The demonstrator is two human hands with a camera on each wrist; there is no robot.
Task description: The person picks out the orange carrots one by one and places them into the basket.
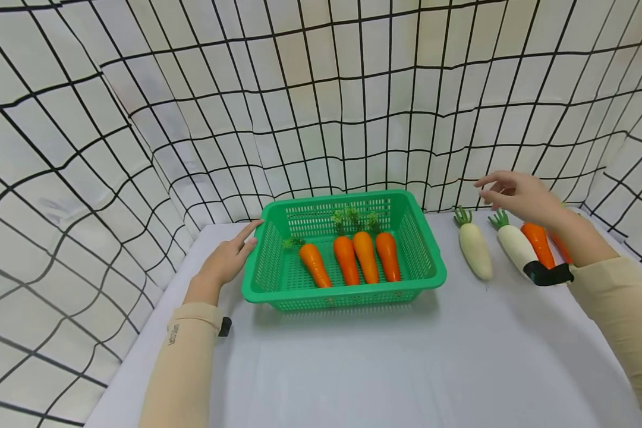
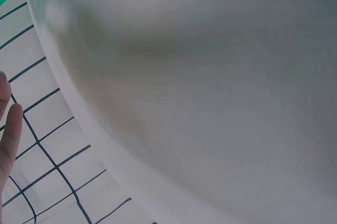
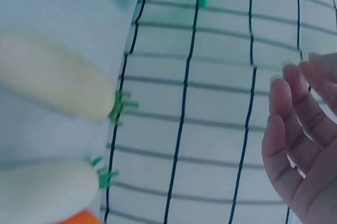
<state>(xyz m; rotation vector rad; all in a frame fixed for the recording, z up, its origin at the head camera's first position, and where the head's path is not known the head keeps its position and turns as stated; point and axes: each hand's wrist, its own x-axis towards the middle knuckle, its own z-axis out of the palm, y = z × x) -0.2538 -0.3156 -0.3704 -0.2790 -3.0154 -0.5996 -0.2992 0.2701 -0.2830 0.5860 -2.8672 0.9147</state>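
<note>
A green plastic basket (image 1: 342, 301) with mesh walls stands on the white table. Inside it lie several orange carrots (image 1: 366, 257) with leafy tops, one set apart at the left. My left hand (image 1: 228, 259) rests its extended fingers at the basket's left rim. Over on the right, my right hand (image 1: 519, 193) hovers in the air with loosely bent fingers and nothing in them. Below it are two white radishes, a paler one (image 1: 475, 249) and another (image 1: 516, 245) partly covered by the black wrist strap. The right wrist view shows the right hand (image 3: 308, 145) apart from both radishes.
Further right lie more carrots (image 1: 538, 242), partly hidden behind the right forearm. A white wall (image 1: 364, 131) with a black grid net encloses the table's back and sides. The bare tabletop (image 1: 364, 368) stretches in front of the basket.
</note>
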